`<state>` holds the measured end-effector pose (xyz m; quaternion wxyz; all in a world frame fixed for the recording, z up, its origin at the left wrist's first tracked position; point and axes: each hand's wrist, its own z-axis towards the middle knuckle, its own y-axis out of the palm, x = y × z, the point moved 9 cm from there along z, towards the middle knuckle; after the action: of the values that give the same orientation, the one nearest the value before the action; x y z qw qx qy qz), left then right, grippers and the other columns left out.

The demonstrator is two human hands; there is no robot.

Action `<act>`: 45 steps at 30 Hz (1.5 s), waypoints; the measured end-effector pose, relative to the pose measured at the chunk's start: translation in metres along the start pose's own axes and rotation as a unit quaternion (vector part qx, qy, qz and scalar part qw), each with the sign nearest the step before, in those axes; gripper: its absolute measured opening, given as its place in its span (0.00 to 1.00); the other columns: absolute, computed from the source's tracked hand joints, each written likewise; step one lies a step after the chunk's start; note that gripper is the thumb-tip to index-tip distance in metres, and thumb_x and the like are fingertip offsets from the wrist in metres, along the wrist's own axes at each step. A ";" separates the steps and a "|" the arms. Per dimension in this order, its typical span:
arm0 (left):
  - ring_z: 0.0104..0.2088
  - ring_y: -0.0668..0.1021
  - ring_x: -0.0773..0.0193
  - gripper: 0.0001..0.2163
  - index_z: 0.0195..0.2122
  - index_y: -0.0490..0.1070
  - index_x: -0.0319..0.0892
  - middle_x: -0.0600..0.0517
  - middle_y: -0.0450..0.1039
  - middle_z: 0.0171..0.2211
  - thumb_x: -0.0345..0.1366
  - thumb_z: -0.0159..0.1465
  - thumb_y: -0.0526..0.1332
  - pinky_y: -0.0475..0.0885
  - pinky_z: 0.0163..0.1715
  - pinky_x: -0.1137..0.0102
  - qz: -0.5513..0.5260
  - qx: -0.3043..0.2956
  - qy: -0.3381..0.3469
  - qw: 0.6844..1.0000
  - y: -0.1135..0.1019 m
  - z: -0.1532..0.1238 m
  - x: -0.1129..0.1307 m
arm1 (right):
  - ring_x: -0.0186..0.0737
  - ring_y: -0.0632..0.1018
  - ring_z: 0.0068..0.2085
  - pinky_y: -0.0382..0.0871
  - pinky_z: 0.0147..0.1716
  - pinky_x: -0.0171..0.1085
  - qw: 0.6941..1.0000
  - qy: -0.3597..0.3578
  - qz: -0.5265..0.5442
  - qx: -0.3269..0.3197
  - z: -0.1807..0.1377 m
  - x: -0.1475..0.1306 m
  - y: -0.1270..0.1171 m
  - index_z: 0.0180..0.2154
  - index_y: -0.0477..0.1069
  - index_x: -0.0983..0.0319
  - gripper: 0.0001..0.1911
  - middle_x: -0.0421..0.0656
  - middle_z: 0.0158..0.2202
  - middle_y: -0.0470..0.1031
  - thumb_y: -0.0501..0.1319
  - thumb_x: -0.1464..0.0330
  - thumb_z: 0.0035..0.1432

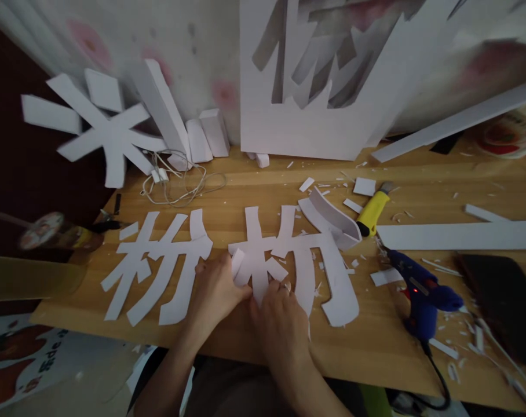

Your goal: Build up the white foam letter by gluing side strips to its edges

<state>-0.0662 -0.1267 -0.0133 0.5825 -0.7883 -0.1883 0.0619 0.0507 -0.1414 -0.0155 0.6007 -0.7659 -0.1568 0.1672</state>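
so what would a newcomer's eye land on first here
Probably the white cut-out characters, spread over the left and middle of the table, with the left hand and right hand at the middle one. Next, the blue glue gun with its red light and the yellow cutter, both to the right. Behind, a big white sheet with shapes cut out stands at the table's back.
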 end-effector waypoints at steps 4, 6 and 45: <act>0.43 0.79 0.47 0.16 0.37 0.66 0.43 0.45 0.78 0.37 0.42 0.50 0.64 0.67 0.49 0.57 0.024 -0.008 -0.020 0.999 0.000 0.000 -0.002 | 0.52 0.82 0.35 0.76 0.31 0.41 0.994 0.039 0.099 -0.004 0.005 0.015 0.000 0.40 0.76 0.71 0.20 0.58 0.34 0.79 0.56 0.60 0.65; 0.43 0.79 0.46 0.16 0.37 0.66 0.42 0.45 0.78 0.37 0.43 0.50 0.64 0.67 0.49 0.57 0.025 -0.006 -0.019 0.999 -0.001 0.000 -0.001 | 0.51 0.82 0.33 0.76 0.29 0.40 0.990 0.059 0.125 -0.004 0.005 0.020 0.002 0.39 0.75 0.69 0.20 0.56 0.33 0.78 0.57 0.58 0.64; 0.42 0.79 0.42 0.17 0.40 0.67 0.39 0.40 0.78 0.38 0.42 0.51 0.63 0.65 0.46 0.51 0.034 -0.023 -0.010 0.999 -0.001 0.002 0.004 | 0.53 0.83 0.29 0.73 0.25 0.40 0.989 0.048 0.128 -0.063 0.014 0.016 0.007 0.35 0.75 0.68 0.17 0.56 0.29 0.80 0.57 0.60 0.63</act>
<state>-0.0638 -0.1228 -0.0122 0.5598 -0.8068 -0.1689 0.0853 0.0595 -0.1239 -0.0267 0.5318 -0.8230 -0.0391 0.1957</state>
